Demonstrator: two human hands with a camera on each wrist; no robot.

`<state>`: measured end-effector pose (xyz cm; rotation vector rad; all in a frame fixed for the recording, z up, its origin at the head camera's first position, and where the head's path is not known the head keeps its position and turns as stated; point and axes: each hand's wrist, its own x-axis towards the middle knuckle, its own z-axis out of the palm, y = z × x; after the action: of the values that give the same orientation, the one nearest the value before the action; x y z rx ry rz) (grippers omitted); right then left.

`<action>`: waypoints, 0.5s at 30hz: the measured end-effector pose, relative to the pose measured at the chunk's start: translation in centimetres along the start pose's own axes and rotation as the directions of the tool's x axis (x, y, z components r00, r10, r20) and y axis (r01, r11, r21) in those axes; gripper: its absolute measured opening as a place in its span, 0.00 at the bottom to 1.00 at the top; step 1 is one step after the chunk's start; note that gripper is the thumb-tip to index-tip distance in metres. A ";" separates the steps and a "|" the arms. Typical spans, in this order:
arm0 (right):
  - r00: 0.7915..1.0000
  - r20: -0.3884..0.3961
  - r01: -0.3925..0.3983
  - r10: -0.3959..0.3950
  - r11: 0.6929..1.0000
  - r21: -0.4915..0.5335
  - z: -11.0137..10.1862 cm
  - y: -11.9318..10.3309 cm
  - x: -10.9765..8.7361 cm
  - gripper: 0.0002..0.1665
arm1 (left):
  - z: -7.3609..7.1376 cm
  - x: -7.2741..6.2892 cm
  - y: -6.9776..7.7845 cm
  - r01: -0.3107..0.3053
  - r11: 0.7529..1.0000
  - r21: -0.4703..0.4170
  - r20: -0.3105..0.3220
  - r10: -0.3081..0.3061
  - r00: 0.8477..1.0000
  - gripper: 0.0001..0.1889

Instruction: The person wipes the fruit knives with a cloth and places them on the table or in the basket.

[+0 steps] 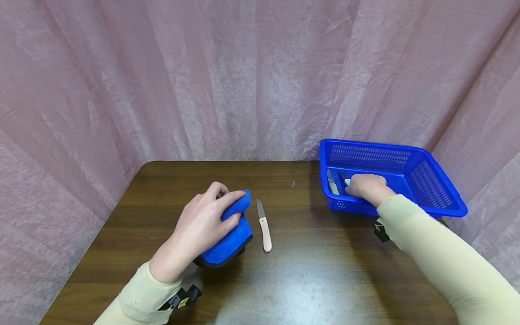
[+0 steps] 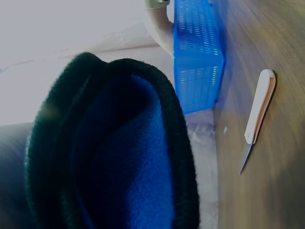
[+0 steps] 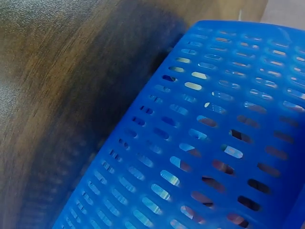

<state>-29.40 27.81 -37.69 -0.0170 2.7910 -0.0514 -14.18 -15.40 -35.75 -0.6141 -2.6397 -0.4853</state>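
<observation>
My left hand (image 1: pixel 205 216) grips a folded blue cloth (image 1: pixel 229 241) with dark edging, held over the table. Close up in the left wrist view, the folded cloth (image 2: pixel 138 157) shows a blue, fuzzy surface inside its dark border. A small knife (image 1: pixel 264 228) with a pale handle lies on the table just right of the cloth. My right hand (image 1: pixel 367 187) reaches into the blue basket (image 1: pixel 394 210) and holds a knife (image 1: pixel 347 181) by its light handle; most of that handle is hidden by the fingers. Beside it in the basket lies another knife (image 1: pixel 332 184).
The basket stands at the table's right back corner, and its slotted wall (image 3: pixel 157 152) fills much of the right wrist view. A brown wooden table (image 1: pixel 308 271) spreads in front. Pink curtains (image 1: pixel 243 81) hang behind and on both sides.
</observation>
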 end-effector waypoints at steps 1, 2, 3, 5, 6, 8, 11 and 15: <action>1.000 0.001 0.000 0.000 1.000 0.003 0.0 0.0 0.0 0.19 | 0.0 0.0 0.0 0.003 1.000 0.000 0.000 -0.003 1.000 0.24; 1.000 0.001 0.000 0.000 1.000 0.005 0.1 0.0 0.1 0.19 | 0.0 -0.1 0.0 0.004 1.000 0.000 0.001 -0.004 1.000 0.24; 1.000 0.001 0.000 0.000 1.000 0.007 0.1 0.0 0.1 0.19 | 0.0 -0.1 0.0 0.006 1.000 -0.001 0.001 -0.006 1.000 0.24; 1.000 0.005 -0.003 0.003 1.000 0.008 0.2 0.0 0.1 0.20 | 0.0 -0.2 -0.1 0.009 1.000 -0.001 0.003 -0.009 1.000 0.25; 1.000 0.011 -0.005 0.005 1.000 0.007 0.2 -0.1 0.1 0.21 | 0.0 -0.2 -0.1 0.009 1.000 0.000 0.005 -0.009 1.000 0.25; 1.000 0.023 0.000 0.000 1.000 0.005 0.1 -0.1 0.1 0.22 | 0.0 -0.2 -0.1 0.007 1.000 0.004 0.008 -0.007 1.000 0.25; 0.998 0.056 0.010 -0.010 1.000 0.005 0.2 0.0 0.1 0.22 | 0.0 -0.2 -0.2 0.003 1.000 0.011 0.006 -0.003 1.000 0.25; 0.996 0.089 0.020 -0.020 1.000 0.006 1.3 1.3 2.1 0.23 | 0.1 -0.2 -0.2 -0.001 1.000 0.011 -0.005 0.001 1.000 0.25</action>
<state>-30.96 28.99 -39.65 -0.0451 2.7013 -0.0606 -14.13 -15.64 -35.99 -0.6100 -2.6359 -0.4712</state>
